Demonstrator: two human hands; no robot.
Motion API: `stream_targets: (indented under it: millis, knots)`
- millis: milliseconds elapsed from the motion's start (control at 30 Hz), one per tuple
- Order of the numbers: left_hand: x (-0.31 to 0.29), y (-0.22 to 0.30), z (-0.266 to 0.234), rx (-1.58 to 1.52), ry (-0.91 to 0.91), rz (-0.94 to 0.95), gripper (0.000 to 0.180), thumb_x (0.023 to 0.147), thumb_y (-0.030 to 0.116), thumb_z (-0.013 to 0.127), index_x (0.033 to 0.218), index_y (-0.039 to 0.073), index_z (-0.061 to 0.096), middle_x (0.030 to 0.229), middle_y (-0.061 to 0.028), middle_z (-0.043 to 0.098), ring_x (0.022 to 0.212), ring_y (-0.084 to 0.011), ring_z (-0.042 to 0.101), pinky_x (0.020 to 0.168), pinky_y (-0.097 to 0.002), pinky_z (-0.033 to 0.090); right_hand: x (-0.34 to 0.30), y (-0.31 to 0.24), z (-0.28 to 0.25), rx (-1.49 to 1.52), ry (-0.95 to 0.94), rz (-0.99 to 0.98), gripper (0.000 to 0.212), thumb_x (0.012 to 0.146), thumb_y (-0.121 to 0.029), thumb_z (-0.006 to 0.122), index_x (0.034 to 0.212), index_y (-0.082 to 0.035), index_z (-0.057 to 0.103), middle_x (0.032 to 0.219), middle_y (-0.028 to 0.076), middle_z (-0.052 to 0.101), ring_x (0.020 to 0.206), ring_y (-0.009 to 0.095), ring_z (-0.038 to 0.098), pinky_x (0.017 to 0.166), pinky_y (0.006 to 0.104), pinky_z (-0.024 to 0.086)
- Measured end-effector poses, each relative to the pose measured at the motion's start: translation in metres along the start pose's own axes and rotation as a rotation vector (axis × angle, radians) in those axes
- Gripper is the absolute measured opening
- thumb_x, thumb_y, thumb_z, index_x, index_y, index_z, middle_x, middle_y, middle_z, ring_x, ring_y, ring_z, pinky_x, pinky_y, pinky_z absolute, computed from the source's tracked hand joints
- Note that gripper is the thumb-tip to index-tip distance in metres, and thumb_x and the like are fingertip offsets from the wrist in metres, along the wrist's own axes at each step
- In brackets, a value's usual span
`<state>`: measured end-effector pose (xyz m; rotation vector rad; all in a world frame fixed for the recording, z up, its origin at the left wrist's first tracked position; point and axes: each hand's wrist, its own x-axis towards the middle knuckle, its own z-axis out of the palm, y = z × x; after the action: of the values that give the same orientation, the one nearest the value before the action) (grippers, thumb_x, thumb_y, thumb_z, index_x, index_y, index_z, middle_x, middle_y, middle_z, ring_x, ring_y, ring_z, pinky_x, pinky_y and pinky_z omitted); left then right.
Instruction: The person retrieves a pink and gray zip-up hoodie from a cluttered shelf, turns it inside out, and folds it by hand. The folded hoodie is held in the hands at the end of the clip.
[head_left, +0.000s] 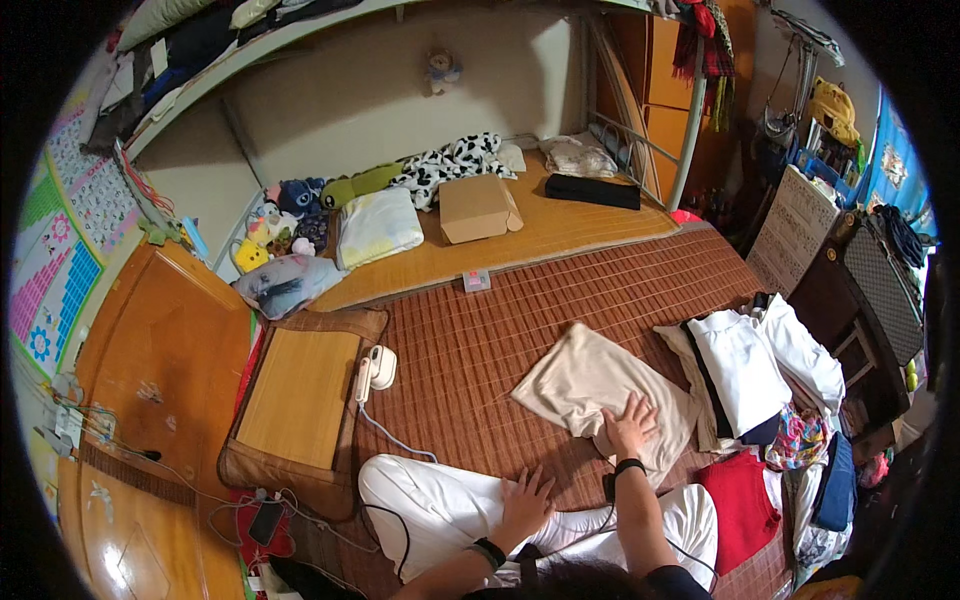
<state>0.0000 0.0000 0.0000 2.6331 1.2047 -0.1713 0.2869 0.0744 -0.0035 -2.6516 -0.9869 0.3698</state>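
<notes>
A cream cloth [575,375] lies on the brown mat [455,345], right of the middle of the frame. The right hand [630,428] is on the lower part of the cloth, with its fingers spread wide. It looks like it is pressing down flat, and it does not pinch or grab the cloth. The left hand [525,505] rests on the white trousers [430,500] at the bottom of the frame. Its fingers are loose and apart, and I see nothing in it. The work looks about halfway along to me. The big part of the cloth is laid out wide and mostly flat, so that bit seems done. Some soft wrinkles and bumps show near the right hand, so a little smoothing seems left. The cloth is not on top of the heap of white clothes [740,370] at the right of the frame. Its right corner is very near that heap, and I cannot tell if they touch. A red cloth [740,510] lies below the heap, at the lower right. A white tool with a cord [378,368], maybe a small iron, sits left of the middle, beside a wooden board [300,400]. No hand touches it.
</notes>
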Motion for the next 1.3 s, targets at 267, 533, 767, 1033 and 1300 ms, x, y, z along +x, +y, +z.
stream_targets:
  millis: [267, 533, 767, 1033, 1300]
  knots:
    - [0.002, 0.005, 0.01, -0.063, 0.009, -0.034, 0.073, 0.098, 0.058, 0.053, 0.161, 0.03, 0.033, 0.172, -0.0105, 0.009, 0.157, -0.0413, 0.008, 0.119, -0.0733, 0.011, -0.054, -0.02, 0.002, -0.037, -0.233, -0.099, 0.111, 0.084, -0.074, 0.063, 0.165, -0.017, 0.014, 0.172, 0.019, -0.004, 0.155, 0.049, -0.009, 0.112, 0.0815, -0.004]
    - [0.015, -0.011, 0.066, -0.027, 0.069, -0.054, 0.073, 0.091, 0.057, 0.062, 0.156, 0.032, 0.042, 0.171, -0.0085, 0.016, 0.157, -0.04, 0.011, 0.117, -0.0729, 0.018, -0.096, -0.015, 0.057, -0.001, -0.064, -0.199, 0.118, 0.077, -0.074, 0.07, 0.165, -0.014, 0.018, 0.172, 0.016, 0.004, 0.157, 0.043, -0.005, 0.117, 0.0757, -0.002]
    - [0.029, -0.003, 0.126, -0.467, 0.528, -0.199, 0.061, 0.088, 0.031, 0.066, 0.148, 0.022, 0.055, 0.167, -0.0174, 0.022, 0.149, -0.0498, 0.022, 0.113, -0.0725, 0.025, -0.09, -0.006, 0.067, 0.075, -0.039, -0.244, 0.126, 0.072, -0.08, 0.068, 0.165, -0.012, 0.018, 0.172, 0.019, 0.002, 0.156, 0.046, -0.009, 0.116, 0.0755, -0.006]
    - [0.051, -0.012, 0.153, -0.138, 0.503, -0.148, 0.066, 0.084, 0.038, 0.069, 0.148, 0.03, 0.054, 0.167, -0.0122, 0.025, 0.151, -0.0429, 0.023, 0.114, -0.0713, 0.025, -0.098, -0.006, 0.057, 0.003, -0.075, -0.252, 0.106, 0.086, -0.072, 0.058, 0.164, -0.009, 0.022, 0.172, 0.016, 0.01, 0.156, 0.048, 0.003, 0.114, 0.0801, 0.006]
    - [0.053, -0.019, 0.16, -0.155, 0.482, -0.141, 0.068, 0.082, 0.038, 0.07, 0.147, 0.028, 0.055, 0.169, -0.0119, 0.02, 0.152, -0.0425, 0.022, 0.114, -0.0713, 0.026, -0.092, -0.005, 0.064, 0.027, -0.071, -0.276, 0.11, 0.083, -0.074, 0.061, 0.165, -0.014, 0.018, 0.172, 0.016, 0.01, 0.156, 0.046, 0.005, 0.113, 0.0803, 0.006]
